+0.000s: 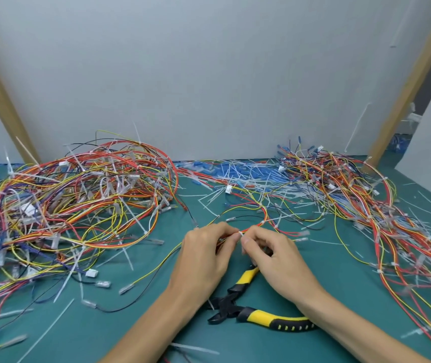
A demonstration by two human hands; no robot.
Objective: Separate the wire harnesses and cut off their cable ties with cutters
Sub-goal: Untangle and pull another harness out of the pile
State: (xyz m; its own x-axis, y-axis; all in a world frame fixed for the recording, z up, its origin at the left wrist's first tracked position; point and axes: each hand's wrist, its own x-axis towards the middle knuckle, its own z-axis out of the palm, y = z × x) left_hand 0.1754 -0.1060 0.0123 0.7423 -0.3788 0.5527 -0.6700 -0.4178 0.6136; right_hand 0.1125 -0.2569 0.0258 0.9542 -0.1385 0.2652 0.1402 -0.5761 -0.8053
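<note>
The yellow-and-black cutters (238, 307) lie ungripped on the green mat (104, 323). Just beyond them, the left hand (203, 255) and right hand (274, 258), fingers curled, pinch one wire harness (257, 224) beside its white cable tie (240, 233). Farther off, two tangled piles flank the cutters: the left pile (72, 205) and the right pile (353, 195).

No text, label, brand or number is legible. The cutters (259, 315) show only plain yellow-and-black grips (any mark too blurred to tell). White connector housings (91, 273) on the wire harnesses (72, 205) are too small to read.
</note>
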